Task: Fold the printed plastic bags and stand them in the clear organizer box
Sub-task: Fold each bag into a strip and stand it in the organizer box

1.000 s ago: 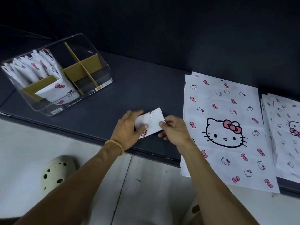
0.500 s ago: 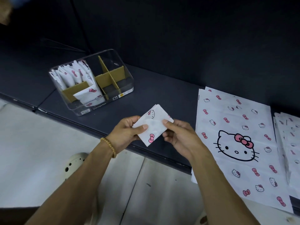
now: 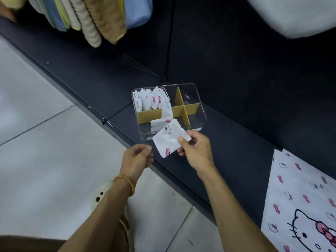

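Two bare hands show in the lower half of the view, reaching up from 6 o'clock toward a dark shelf point(image 3: 236, 142). Right hand point(image 3: 195, 150), just right of centre, pinches a folded printed bag point(image 3: 170, 141): its thumb lies flat on top of the bag's right edge and its curled fingers support the bag from beneath. That folded bag is a small white square with a pink bow and a cat-face print, held in the air just in front of the near wall of the clear organizer box point(image 3: 200, 113), which sits on the shelf at about 12 o'clock from the hands. Left hand point(image 3: 136, 160), at 9 o'clock from the bag, has its fingers loosely curled with thumb and fingertips close together; it holds nothing and sits just beside the bag's left corner without touching it. A beaded bracelet point(image 3: 126, 182) circles the left wrist. Inside the box, yellow cardboard dividers point(image 3: 183, 108) form compartments; several folded bags point(image 3: 151, 100) stand upright in the far left one, and one more bag point(image 3: 160, 123) lies in the near left one. At 4 o'clock a flat unfolded bag point(image 3: 300, 206) rests on the shelf. Half a second ago both hands held the folded bag; now the left has let go, and the bag is closer to the box.
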`<state>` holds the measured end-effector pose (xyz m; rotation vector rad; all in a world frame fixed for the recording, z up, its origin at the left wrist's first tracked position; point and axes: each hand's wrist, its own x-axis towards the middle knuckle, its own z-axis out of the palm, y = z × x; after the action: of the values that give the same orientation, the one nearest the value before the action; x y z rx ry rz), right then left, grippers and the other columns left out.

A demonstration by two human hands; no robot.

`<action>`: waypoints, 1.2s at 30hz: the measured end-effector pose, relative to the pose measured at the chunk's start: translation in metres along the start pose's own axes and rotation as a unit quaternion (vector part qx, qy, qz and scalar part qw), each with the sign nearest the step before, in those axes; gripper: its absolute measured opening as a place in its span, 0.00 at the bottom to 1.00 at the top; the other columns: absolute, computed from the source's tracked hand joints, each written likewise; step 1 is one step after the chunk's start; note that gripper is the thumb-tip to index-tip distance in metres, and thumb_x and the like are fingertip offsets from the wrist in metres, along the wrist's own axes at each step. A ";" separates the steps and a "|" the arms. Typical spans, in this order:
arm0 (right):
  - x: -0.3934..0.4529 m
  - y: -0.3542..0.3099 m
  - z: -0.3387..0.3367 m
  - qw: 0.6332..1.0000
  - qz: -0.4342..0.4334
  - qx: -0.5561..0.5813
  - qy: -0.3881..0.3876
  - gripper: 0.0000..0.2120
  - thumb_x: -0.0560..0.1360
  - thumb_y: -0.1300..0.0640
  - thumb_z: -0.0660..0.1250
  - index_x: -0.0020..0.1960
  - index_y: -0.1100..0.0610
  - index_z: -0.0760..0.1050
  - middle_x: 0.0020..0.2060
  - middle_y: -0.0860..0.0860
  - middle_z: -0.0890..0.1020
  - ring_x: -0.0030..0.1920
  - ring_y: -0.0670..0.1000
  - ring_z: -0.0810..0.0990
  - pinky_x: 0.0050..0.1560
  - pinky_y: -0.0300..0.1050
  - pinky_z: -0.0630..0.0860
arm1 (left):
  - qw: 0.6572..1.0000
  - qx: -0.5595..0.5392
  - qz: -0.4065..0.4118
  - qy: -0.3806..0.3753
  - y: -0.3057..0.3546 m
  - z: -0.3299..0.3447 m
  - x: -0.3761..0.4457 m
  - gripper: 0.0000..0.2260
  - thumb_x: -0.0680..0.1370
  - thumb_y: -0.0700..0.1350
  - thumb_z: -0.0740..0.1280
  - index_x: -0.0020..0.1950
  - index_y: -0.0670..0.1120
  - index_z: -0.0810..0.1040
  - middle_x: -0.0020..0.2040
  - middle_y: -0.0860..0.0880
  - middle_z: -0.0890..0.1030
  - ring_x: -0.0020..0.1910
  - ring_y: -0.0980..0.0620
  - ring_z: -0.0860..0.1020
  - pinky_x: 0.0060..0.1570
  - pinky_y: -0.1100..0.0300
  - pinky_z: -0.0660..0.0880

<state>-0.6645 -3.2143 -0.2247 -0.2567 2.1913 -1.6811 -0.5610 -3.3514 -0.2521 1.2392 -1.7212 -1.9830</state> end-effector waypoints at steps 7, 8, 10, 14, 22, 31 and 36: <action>0.072 -0.013 0.052 0.990 -0.021 -0.085 0.115 0.07 0.76 0.60 0.68 0.41 0.51 0.75 0.38 0.51 0.84 0.36 0.48 0.84 0.38 0.48 0.83 | 0.999 -0.014 0.015 0.028 -0.008 -0.017 0.028 0.05 0.80 0.43 0.64 0.49 0.46 0.79 0.43 0.46 0.82 0.42 0.51 0.81 0.40 0.63 0.77; 0.080 -0.013 0.055 0.984 -0.026 -0.108 0.140 0.06 0.76 0.59 0.68 0.41 0.52 0.75 0.39 0.52 0.84 0.40 0.51 0.84 0.42 0.53 0.83 | 0.999 -0.012 0.017 0.034 -0.010 -0.018 0.032 0.05 0.80 0.43 0.64 0.50 0.46 0.79 0.44 0.47 0.82 0.44 0.51 0.81 0.42 0.61 0.78; 0.089 -0.014 0.059 0.968 -0.060 -0.170 0.176 0.03 0.76 0.58 0.67 0.44 0.55 0.77 0.40 0.52 0.84 0.43 0.54 0.83 0.46 0.55 0.81 | 0.999 -0.009 0.021 0.044 -0.014 -0.019 0.039 0.04 0.80 0.43 0.64 0.50 0.48 0.78 0.46 0.48 0.82 0.46 0.50 0.81 0.48 0.57 0.79; 0.092 -0.007 0.064 0.932 -0.120 -0.311 0.143 0.05 0.76 0.61 0.66 0.48 0.61 0.79 0.42 0.55 0.83 0.43 0.54 0.79 0.42 0.48 0.76 | 0.998 0.008 0.024 0.050 -0.019 -0.019 0.047 0.05 0.80 0.44 0.64 0.53 0.47 0.78 0.48 0.48 0.81 0.49 0.49 0.80 0.53 0.53 0.79; 0.096 -0.001 0.069 0.913 -0.083 -0.345 0.200 0.09 0.75 0.57 0.67 0.50 0.61 0.79 0.41 0.59 0.83 0.44 0.61 0.79 0.39 0.46 0.68 | 0.998 0.013 0.017 0.054 -0.034 -0.015 0.044 0.05 0.80 0.46 0.64 0.54 0.50 0.77 0.49 0.52 0.81 0.50 0.53 0.79 0.52 0.58 0.77; 0.097 -0.003 0.076 0.923 -0.047 -0.321 0.207 0.14 0.74 0.47 0.68 0.48 0.58 0.79 0.40 0.56 0.83 0.46 0.61 0.79 0.40 0.45 0.66 | 0.998 0.036 0.018 0.041 -0.040 -0.010 0.038 0.06 0.80 0.46 0.64 0.56 0.50 0.77 0.50 0.53 0.80 0.50 0.55 0.79 0.45 0.67 0.73; 0.085 -0.011 0.072 0.924 -0.078 -0.304 0.219 0.14 0.73 0.44 0.69 0.48 0.56 0.80 0.39 0.49 0.84 0.44 0.55 0.81 0.42 0.47 0.74 | 0.999 0.039 0.020 0.029 -0.039 -0.006 0.033 0.05 0.80 0.46 0.64 0.55 0.51 0.76 0.50 0.53 0.80 0.50 0.55 0.79 0.46 0.66 0.73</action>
<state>-0.7152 -3.3124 -0.2458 -0.2292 3.0758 -1.1498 -0.5639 -3.3660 -0.3010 1.2637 -1.7973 -1.8547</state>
